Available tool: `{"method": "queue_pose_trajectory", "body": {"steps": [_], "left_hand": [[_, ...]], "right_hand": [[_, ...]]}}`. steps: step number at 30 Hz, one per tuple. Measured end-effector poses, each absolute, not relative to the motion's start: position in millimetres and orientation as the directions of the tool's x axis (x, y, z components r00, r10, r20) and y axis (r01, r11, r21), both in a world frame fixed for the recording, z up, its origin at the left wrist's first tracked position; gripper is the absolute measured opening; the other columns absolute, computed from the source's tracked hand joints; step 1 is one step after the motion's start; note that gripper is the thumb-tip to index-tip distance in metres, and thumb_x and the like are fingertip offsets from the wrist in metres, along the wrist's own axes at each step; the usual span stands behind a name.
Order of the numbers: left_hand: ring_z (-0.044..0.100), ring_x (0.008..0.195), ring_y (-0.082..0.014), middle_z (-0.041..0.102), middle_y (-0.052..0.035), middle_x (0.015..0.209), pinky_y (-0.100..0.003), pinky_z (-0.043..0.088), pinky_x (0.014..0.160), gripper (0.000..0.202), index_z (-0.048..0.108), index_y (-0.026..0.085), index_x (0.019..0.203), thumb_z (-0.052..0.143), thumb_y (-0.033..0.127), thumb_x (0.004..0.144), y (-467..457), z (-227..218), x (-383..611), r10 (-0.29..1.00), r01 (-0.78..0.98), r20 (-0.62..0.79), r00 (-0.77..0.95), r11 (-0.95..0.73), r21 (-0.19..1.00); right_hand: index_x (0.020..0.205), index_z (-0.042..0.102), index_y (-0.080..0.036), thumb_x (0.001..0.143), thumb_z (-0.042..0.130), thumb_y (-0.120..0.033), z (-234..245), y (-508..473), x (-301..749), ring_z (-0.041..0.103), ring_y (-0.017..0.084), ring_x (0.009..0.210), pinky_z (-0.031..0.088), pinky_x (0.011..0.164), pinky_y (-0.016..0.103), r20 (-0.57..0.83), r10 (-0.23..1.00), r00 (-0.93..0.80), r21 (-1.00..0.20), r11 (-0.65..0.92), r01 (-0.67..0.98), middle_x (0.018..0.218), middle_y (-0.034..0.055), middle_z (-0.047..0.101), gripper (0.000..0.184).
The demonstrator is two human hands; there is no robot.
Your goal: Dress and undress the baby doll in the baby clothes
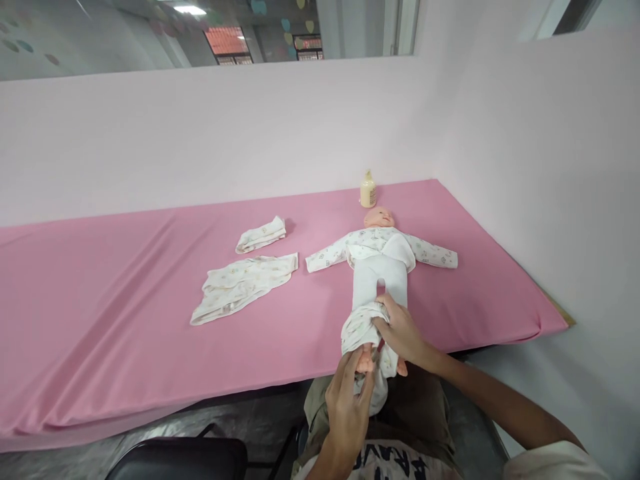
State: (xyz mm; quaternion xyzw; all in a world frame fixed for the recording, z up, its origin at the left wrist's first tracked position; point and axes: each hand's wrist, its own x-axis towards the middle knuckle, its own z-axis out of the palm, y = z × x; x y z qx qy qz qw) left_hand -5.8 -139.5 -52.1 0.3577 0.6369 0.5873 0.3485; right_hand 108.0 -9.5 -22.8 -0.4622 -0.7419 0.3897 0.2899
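Observation:
A baby doll [379,257] lies on its back on the pink table cover [125,300], head toward the wall, in a printed white top and white leggings. Printed trousers [361,327] are bunched around its lower legs at the table's front edge. My right hand [400,328] is closed on the bunched trousers near the doll's knees. My left hand [350,400] is closed around the doll's bare foot [366,360], just off the table edge.
A spread-out printed garment [243,285] and a small folded one [261,235] lie left of the doll. A cream bottle [368,189] stands by the wall behind the doll's head. A dark chair [180,459] sits below the front edge. White walls enclose the back and right.

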Motion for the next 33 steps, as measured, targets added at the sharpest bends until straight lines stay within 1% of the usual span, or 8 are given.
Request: {"method": "queue_pose_trajectory", "body": {"steps": [3,9,15,19,23,27,30,33], "left_hand": [[0.053,0.121,-0.027,0.064,-0.0068,0.12,-0.034,0.033,0.113,0.031,0.072,0.025,0.103,0.075,0.03,0.073,-140.2,-55.8,-5.8,0.847,-0.001,-0.068,-0.527,0.079,0.997],[0.051,0.124,-0.0259,0.061,-0.0072,0.125,-0.036,0.028,0.116,0.033,0.07,0.024,0.108,0.073,0.029,0.075,-141.1,-68.6,-13.6,0.845,0.088,-0.057,-0.532,0.122,0.989],[0.044,0.129,-0.0281,0.052,-0.0089,0.131,-0.041,0.025,0.117,0.041,0.067,0.025,0.112,0.075,0.03,0.073,-138.8,-77.4,-16.6,0.854,0.121,-0.01,-0.52,0.086,0.989],[0.037,0.134,-0.0294,0.046,-0.0086,0.139,-0.046,0.026,0.116,0.046,0.065,0.026,0.113,0.079,0.028,0.069,-139.2,-73.3,-19.1,0.883,0.259,0.115,-0.455,0.007,0.966],[0.045,0.129,-0.0282,0.061,-0.0087,0.124,-0.046,0.024,0.117,0.037,0.07,0.026,0.11,0.074,0.02,0.074,-119.3,-39.1,-27.5,0.95,0.261,0.248,-0.19,-0.195,0.945],[0.042,0.132,-0.0304,0.06,-0.0118,0.127,-0.045,0.014,0.118,0.039,0.068,0.022,0.114,0.071,0.02,0.076,-63.8,7.4,-26.7,0.948,0.261,0.235,0.213,-0.287,0.922],[0.054,0.112,-0.0336,0.065,-0.0117,0.091,-0.046,0.023,0.112,0.019,0.069,0.02,0.078,0.079,0.019,0.063,-20.0,17.9,-21.7,0.884,0.273,0.209,0.418,-0.342,0.899],[0.055,0.089,-0.0302,0.055,-0.0063,0.069,-0.045,0.036,0.099,0.024,0.056,0.021,0.06,0.08,0.023,0.058,5.7,7.9,-21.3,0.808,0.429,0.186,0.559,-0.474,0.769]], "right_hand": [[0.1,0.052,-0.019,0.08,0.044,-0.02,-21.4,6.7,101.8,0.055,0.019,0.076,0.038,0.069,0.03,0.105,0.927,-0.36,-0.802,0.293,0.521,0.082,0.0005,0.06,0.021],[0.1,0.056,-0.018,0.082,0.048,-0.022,-23.0,14.9,99.4,0.056,0.022,0.088,0.04,0.08,0.035,0.141,0.928,-0.345,-0.742,0.33,0.584,0.094,0.0056,0.064,0.02],[0.111,0.055,-0.021,0.083,0.059,-0.04,-26.2,-16.0,140.1,0.051,0.025,0.111,0.04,0.096,0.042,0.136,0.912,-0.388,-0.767,0.345,0.541,0.117,0.0078,0.059,0.034],[0.088,0.056,-0.021,0.09,0.05,-0.043,-41.4,-56.1,174.0,0.056,0.022,0.091,0.046,0.082,0.036,0.136,0.975,-0.177,-0.817,0.212,0.537,0.09,0.0056,0.06,0.022],[0.073,0.054,-0.021,0.091,0.046,-0.049,-76.3,-96.4,182.7,0.055,0.019,0.07,0.045,0.066,0.031,-0.046,0.994,-0.096,-0.877,0.006,0.481,0.072,0.0035,0.058,0.034],[0.104,0.062,-0.022,0.085,0.056,-0.048,-113.1,-120.1,163.6,0.06,0.025,0.101,0.046,0.092,0.039,-0.194,0.955,-0.223,-0.923,-0.101,0.372,0.104,0.0074,0.066,0.033],[0.127,0.054,-0.021,0.075,0.068,-0.044,-127.3,-125.5,142.6,0.052,0.028,0.122,0.04,0.103,0.042,-0.263,0.907,-0.328,-0.942,-0.168,0.291,0.129,0.0094,0.059,0.059],[0.11,0.063,-0.017,0.082,0.059,-0.043,-125.1,-125.1,129.3,0.059,0.026,0.103,0.045,0.093,0.038,-0.255,0.896,-0.364,-0.959,-0.187,0.212,0.107,0.0069,0.067,0.038]]}}
